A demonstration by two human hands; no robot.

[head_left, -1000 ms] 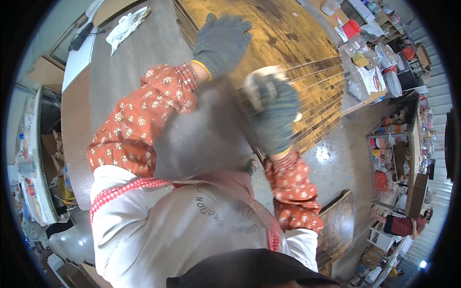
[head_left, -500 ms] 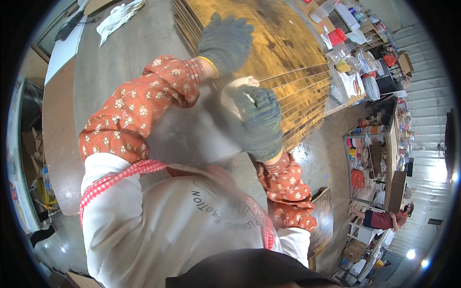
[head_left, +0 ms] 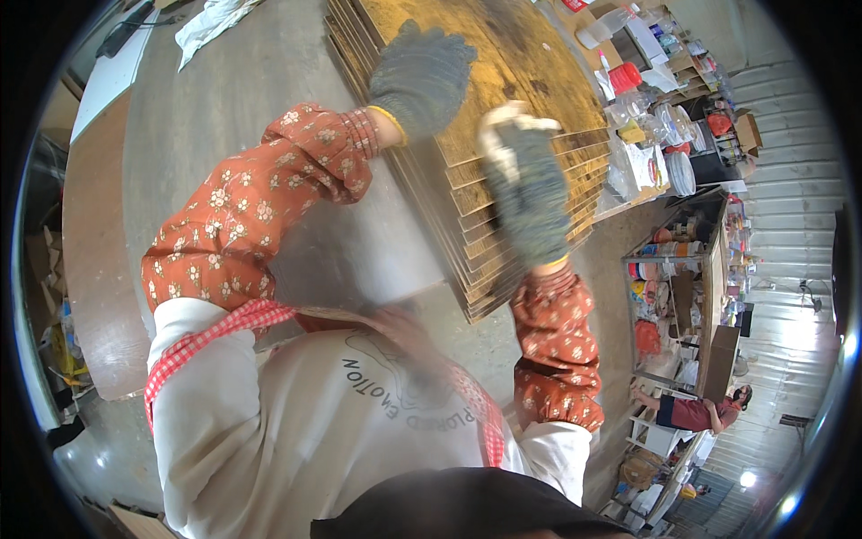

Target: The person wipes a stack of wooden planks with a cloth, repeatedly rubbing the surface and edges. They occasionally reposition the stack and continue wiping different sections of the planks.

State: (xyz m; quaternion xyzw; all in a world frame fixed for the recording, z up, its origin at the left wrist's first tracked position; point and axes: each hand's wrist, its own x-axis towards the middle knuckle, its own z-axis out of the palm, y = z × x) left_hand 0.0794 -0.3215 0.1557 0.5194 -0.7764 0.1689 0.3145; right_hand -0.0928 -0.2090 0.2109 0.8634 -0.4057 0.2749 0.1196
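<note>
Two gloved hands at a stepped stack of brown-yellow boards (head_left: 530,238), right of the grey bench top (head_left: 224,99). Can't tell if the stack sits on the bench or beside it.

Left hand (head_left: 422,81): dark glove, palm down on the top board (head_left: 521,54), close to its left edge. Fingers extended, slightly apart, pointing to the far edge.

Right hand (head_left: 530,184): over the stack's near edge, where the boards step out toward the wearer. Motion-blurred. Fingers curled around a pale cloth (head_left: 505,121); exact finger spacing and contact with the wood, can't tell.

Both forearms in red floral sleeves (head_left: 238,202).

Bench: white rag (head_left: 215,25) toward the far edge, black object (head_left: 124,29) by the far left corner, brown panel (head_left: 103,234) along the left edge.

Past the stack's far right corner: cluttered table with a red container (head_left: 625,78) and a yellow block (head_left: 630,132). Lower right, a person in a dark red top (head_left: 693,414) near shelving (head_left: 669,249).
</note>
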